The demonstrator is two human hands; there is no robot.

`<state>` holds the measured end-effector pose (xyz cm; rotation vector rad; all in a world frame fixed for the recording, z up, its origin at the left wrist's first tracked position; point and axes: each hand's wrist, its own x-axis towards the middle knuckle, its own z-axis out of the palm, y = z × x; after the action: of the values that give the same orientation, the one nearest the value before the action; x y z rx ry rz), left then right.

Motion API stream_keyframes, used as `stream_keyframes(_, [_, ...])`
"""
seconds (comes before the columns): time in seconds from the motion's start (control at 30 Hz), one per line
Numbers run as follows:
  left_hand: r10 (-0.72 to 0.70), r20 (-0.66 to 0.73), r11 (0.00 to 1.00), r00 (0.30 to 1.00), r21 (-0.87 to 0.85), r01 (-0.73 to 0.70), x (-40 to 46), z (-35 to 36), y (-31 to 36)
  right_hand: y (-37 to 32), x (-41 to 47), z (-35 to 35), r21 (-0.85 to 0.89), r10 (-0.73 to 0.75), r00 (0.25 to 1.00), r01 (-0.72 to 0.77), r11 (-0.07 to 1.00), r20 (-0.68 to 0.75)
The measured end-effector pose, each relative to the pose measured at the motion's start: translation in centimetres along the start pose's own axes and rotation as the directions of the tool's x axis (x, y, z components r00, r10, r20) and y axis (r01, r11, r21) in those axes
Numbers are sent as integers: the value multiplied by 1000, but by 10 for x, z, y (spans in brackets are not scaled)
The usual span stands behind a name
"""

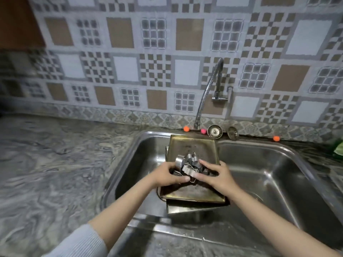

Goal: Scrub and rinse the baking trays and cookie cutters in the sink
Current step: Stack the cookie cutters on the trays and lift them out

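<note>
While both hands are gathering the cookie cutters [189, 165] into one bundle, the left hand [169, 175] is curling its fingers [182, 179] round the near left side of the pile and the right hand [216, 172] is cupping it from the right, thumb and fingers pressing against the metal. The cutters are sitting inside the upper baking tray [193, 145], a brass-toned one, which is lying on top of a second tray [194, 208] whose grey edge is showing at the near side. Both trays are resting in the left part of the steel sink [269, 173], tilted slightly off square with one another.

Judging by what is showing, the washing is barely beginning. No water is running from the flexible tap [207, 89], no suds are visible on the metal, and no sponge or brush is in either hand; a green object [338, 148] at the far right edge of the worktop [55, 164] could be a scrubber, though it is cropped too much to be sure. Dark marks are still lying on the upper tray's floor. Two drain strainers [214, 132] are leaning against the tiled wall [120, 67] behind the basin. Scrubbing and rinsing of every piece appears to be still ahead.
</note>
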<state>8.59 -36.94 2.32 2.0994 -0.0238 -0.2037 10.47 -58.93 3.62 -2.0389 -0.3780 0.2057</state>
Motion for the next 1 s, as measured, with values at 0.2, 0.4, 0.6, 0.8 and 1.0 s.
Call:
stream_keyframes(0.2, [-68,-53,998,996,-8,68,-62,-115,-67,-54,21,135,91,-19,1000,18,996,21])
stream_keyframes(0.4, [-89,-188,996,978,-29,85,-70,-206,-113,-94,74,224,158,-24,999,28,987,-28])
stream_keyframes(0.6, [-126,-223,990,967,-92,107,-33,-271,-137,-121,144,272,178,10,999,-2,984,-45])
stream_keyframes(0.8, [-150,-257,986,955,-108,126,37,-325,-168,-121,232,307,209,24,999,-17,978,-30])
stream_keyframes(1.0, [-190,-232,979,954,-121,166,90,-353,-200,-102,297,342,207,113,992,-101,973,-48])
